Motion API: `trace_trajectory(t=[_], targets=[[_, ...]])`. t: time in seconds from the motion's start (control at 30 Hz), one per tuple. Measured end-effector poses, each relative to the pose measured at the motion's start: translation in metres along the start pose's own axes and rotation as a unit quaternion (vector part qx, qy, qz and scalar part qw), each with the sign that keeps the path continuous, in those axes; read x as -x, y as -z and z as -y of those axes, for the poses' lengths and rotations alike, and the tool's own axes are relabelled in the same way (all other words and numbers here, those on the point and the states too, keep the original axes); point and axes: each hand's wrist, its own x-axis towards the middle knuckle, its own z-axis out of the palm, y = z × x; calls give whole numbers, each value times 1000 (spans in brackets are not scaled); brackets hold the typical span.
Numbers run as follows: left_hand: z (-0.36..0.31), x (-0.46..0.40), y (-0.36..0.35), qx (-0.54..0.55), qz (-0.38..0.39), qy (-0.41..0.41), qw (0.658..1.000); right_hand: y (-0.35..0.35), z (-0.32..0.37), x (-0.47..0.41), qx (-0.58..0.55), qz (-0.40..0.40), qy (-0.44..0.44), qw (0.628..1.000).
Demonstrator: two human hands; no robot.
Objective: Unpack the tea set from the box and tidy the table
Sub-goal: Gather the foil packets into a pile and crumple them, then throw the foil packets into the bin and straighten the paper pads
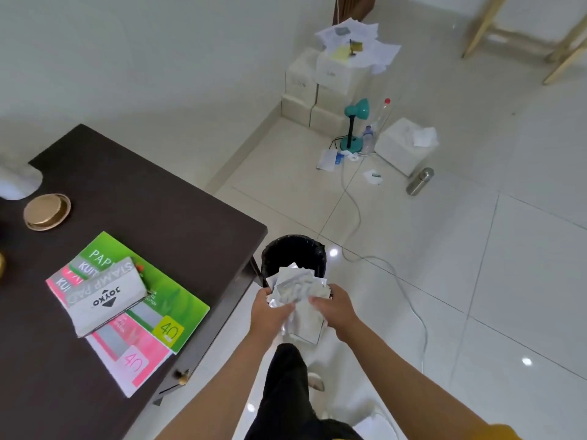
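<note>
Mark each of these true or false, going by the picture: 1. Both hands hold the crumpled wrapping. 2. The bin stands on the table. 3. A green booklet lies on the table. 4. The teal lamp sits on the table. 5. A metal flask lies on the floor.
1. True. The left hand and the right hand both grip the crumpled wrapping.
2. False. The black bin stands on the floor beside the corner of the table, and the wrapping is held just above it.
3. True. The green booklet lies on the table under a grey box.
4. False. The teal lamp stands on the floor near the wall.
5. True. The metal flask lies on the tiles.
</note>
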Motion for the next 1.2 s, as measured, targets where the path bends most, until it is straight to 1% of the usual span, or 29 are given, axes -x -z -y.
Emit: trace_trajectory(t=[0.13,0.3,0.4,0.5,0.57,0.67,0.77,0.87,1.0,1.1,1.2], targets=[[-6,-39,-11,-15,9,45,999,0,11,-31,19,-23,-25,999],[-23,-88,-29,-46,11,61,997,2,30,-79,28,-52,-47,997],[-32,-113,-39,-64,8,90,994,5,37,-111,36,-53,-65,996],[-38,-130,-48,-96,-20,138,986,12,49,-138,69,-46,-97,992],[-40,-132,-55,-93,-48,172,980,20,53,-151,111,-34,-105,988],[-40,-123,-72,-94,-87,183,975,33,63,-162,176,-2,-110,978],[-36,-107,-95,-86,-123,185,971,49,72,-163,219,34,-85,971],[-36,-88,-114,-49,-170,181,967,59,79,-163,247,65,-47,966],[-44,-57,-128,-9,-229,123,965,57,96,-147,269,106,2,957],[-49,-34,-121,34,-305,85,948,45,106,-125,252,142,41,956],[-52,-9,-103,67,-396,44,915,20,111,-97,254,190,114,942]])
